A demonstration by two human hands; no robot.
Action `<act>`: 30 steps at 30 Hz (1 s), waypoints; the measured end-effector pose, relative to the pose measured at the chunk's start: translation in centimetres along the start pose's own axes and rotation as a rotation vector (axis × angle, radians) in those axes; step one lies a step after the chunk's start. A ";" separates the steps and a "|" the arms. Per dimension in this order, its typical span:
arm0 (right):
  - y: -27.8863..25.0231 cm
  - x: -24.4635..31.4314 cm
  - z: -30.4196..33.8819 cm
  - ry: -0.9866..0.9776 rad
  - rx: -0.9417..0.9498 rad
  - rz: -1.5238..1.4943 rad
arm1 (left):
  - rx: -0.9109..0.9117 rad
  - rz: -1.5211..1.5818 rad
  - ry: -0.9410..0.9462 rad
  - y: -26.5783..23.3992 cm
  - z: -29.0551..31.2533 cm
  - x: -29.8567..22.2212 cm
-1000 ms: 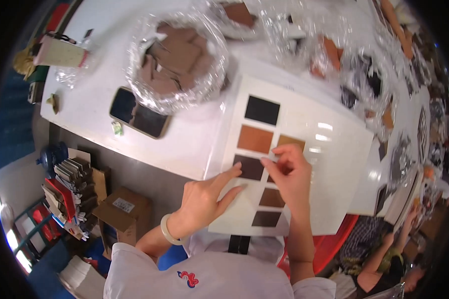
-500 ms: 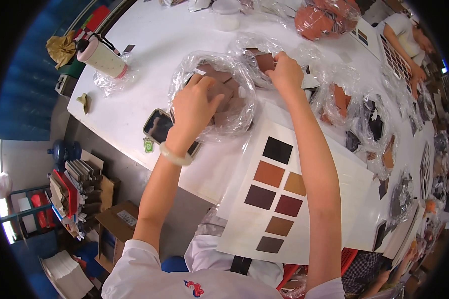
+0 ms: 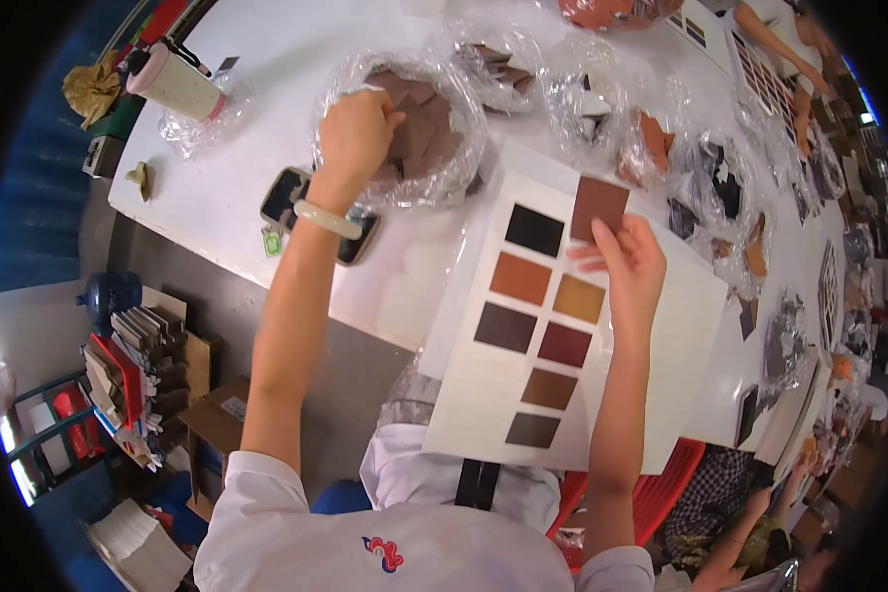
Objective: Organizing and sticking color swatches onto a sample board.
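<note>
- Nearest you, a white card (image 3: pixel 464 405) reaches from the table (image 3: pixel 375 296) out over your lap.
- On the card are black, orange, yellow, red, brown and grey patches (image 3: pixel 550 388).
- Your right hand (image 3: pixel 636 261) is over the card's right side and pinches a red-brown square (image 3: pixel 602 202), with the thumb on top.
- That square is up at the card's far end, just beside the black patch. I can't tell if it touches the card.
- You wear a pale bangle (image 3: pixel 328 219) on your left wrist.
- Under that wrist lies a phone (image 3: pixel 284 197), with a green tag (image 3: pixel 272 241) just beside it.
- Your left hand (image 3: pixel 357 138) is curled at the left side of a clear bag (image 3: pixel 444 187) full of brown bits (image 3: pixel 419 128). I can't tell if it grips anything.
- Off to the left is a bottle (image 3: pixel 173 84).
- Far right, another person's arm (image 3: pixel 784 44) reaches over the table.
</note>
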State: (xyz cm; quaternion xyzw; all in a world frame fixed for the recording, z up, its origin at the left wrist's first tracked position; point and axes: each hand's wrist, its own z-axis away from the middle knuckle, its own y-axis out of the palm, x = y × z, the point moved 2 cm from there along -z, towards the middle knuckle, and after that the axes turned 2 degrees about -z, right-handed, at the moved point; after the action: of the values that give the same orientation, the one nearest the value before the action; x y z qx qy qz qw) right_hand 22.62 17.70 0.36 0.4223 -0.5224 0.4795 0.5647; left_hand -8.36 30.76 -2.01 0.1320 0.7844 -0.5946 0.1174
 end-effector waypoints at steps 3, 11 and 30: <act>-2.0 -0.9 5.5 0.175 -0.050 0.006 | -0.114 -0.036 0.079 -0.4 0.1 0.5; -2.8 -5.3 14.6 0.373 0.243 -0.016 | -0.324 0.376 0.059 -8.9 11.8 -3.9; 1.3 -5.3 14.2 0.423 0.179 0.079 | 0.631 1.024 -0.027 -8.5 27.0 -5.1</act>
State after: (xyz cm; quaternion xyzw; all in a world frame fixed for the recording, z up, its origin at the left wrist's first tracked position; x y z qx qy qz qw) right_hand 18.71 3.49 -3.56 0.3402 -0.3637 0.6235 0.6027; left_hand -5.82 2.17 0.27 0.5139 0.4051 -0.6682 0.3540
